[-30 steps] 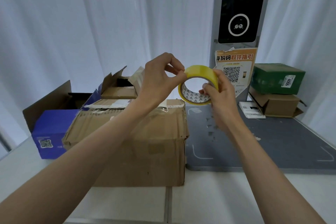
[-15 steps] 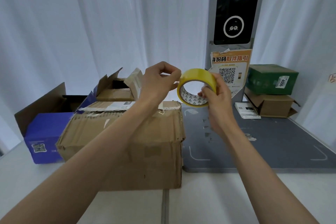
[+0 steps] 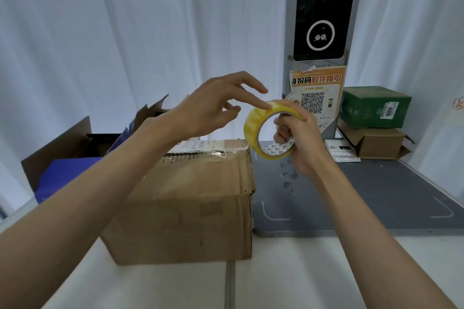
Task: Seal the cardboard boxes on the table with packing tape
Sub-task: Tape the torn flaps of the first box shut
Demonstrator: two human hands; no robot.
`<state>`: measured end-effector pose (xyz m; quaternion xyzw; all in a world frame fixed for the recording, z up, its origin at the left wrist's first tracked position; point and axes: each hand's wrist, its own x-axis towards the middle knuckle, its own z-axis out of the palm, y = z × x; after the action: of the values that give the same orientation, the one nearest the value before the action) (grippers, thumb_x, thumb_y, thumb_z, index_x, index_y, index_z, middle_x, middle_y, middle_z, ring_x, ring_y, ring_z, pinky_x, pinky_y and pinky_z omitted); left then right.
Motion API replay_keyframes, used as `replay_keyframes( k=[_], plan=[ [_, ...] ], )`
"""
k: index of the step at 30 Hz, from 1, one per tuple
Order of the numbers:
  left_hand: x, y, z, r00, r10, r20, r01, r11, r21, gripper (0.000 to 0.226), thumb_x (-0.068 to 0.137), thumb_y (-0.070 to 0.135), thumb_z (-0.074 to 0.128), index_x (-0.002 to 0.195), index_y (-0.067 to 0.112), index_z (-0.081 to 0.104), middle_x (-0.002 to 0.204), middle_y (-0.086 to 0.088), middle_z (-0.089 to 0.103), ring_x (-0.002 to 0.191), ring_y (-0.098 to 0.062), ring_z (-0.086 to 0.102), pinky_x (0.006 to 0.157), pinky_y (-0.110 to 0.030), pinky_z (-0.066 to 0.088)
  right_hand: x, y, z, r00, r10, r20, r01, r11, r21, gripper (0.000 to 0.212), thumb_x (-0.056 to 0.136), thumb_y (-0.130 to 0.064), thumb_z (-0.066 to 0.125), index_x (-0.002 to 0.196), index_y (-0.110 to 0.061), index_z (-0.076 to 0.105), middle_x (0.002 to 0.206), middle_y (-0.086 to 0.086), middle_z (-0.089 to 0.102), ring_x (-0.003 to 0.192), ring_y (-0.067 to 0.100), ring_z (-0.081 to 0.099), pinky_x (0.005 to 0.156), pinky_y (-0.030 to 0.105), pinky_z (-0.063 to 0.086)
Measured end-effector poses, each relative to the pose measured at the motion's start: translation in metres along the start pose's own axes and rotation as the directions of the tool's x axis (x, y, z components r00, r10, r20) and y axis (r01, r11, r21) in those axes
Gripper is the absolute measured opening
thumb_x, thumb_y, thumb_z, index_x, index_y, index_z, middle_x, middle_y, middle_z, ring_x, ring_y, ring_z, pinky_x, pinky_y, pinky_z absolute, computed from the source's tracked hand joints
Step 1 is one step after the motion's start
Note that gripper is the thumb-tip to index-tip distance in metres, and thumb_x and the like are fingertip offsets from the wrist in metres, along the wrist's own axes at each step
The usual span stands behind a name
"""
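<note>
Head view: the right hand (image 3: 300, 143) grips the yellow packing-tape roll (image 3: 270, 129) through its core, raised above the counter (image 3: 288, 271) beside the brown cardboard box (image 3: 185, 208). The left hand (image 3: 213, 108) is spread, one fingertip on the roll's rim, probably feeling for the tape's free end. No strip is drawn yet.

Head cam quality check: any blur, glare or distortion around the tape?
Head view: yellow packing-tape roll fairly sharp; left hand fingertips slightly soft; small glare on clear tape atop the brown cardboard box; wide-angle bends the dark grey mat edges.
</note>
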<state>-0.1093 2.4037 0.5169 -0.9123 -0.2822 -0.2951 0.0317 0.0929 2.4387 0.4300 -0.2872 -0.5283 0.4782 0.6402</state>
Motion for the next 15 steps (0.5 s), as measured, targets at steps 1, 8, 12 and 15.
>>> replay_keyframes(
  k=[1, 8, 12, 15],
  plan=[
    [0.000, 0.001, -0.001, 1.000, 0.010, 0.005, -0.010, 1.000, -0.009, 0.048, 0.090, -0.011, 0.056, 0.122, 0.021, 0.073, 0.132, 0.001, 0.059, 0.113, -0.009, 0.060, 0.082, -0.030, 0.058, -0.001, -0.002, 0.000, 0.999, 0.028, 0.029, -0.029, 0.999, 0.033, 0.044, 0.083, 0.010, 0.050, 0.074, -0.025, 0.076, 0.057, -0.002, 0.031, 0.055, 0.014, 0.026, 0.047, 0.024, 0.032],
    [0.003, 0.010, -0.007, 0.999, -0.018, -0.045, 0.011, 0.989, -0.151, 0.012, 0.085, 0.013, 0.079, 0.097, 0.012, 0.080, 0.108, 0.000, 0.072, 0.101, -0.014, 0.068, 0.078, -0.025, 0.059, -0.003, -0.007, -0.003, 0.960, 0.162, 0.229, -0.191, 0.975, 0.112, 0.027, 0.075, 0.002, 0.057, 0.058, -0.020, 0.059, 0.066, 0.005, 0.026, 0.059, 0.016, 0.019, 0.044, 0.023, 0.024],
    [0.008, 0.011, -0.004, 0.987, -0.148, -0.056, 0.131, 0.963, -0.237, 0.006, 0.088, 0.014, 0.076, 0.093, 0.009, 0.075, 0.096, 0.003, 0.075, 0.097, -0.014, 0.070, 0.082, -0.029, 0.058, -0.003, -0.009, -0.002, 0.918, 0.254, 0.304, -0.294, 0.951, 0.095, 0.012, 0.088, -0.006, 0.062, 0.099, -0.011, 0.061, 0.078, 0.007, 0.059, 0.067, 0.018, 0.052, 0.058, 0.030, 0.044],
    [0.016, 0.007, 0.003, 0.962, -0.233, -0.142, 0.199, 0.955, -0.220, 0.002, 0.094, 0.011, 0.068, 0.094, 0.010, 0.070, 0.092, 0.003, 0.071, 0.087, -0.007, 0.069, 0.074, -0.024, 0.060, 0.003, -0.005, -0.002, 0.957, 0.212, 0.199, -0.246, 0.955, 0.167, 0.027, 0.098, -0.018, 0.058, 0.125, -0.017, 0.051, 0.109, 0.009, 0.064, 0.090, 0.022, 0.062, 0.081, 0.046, 0.049]
  ],
)
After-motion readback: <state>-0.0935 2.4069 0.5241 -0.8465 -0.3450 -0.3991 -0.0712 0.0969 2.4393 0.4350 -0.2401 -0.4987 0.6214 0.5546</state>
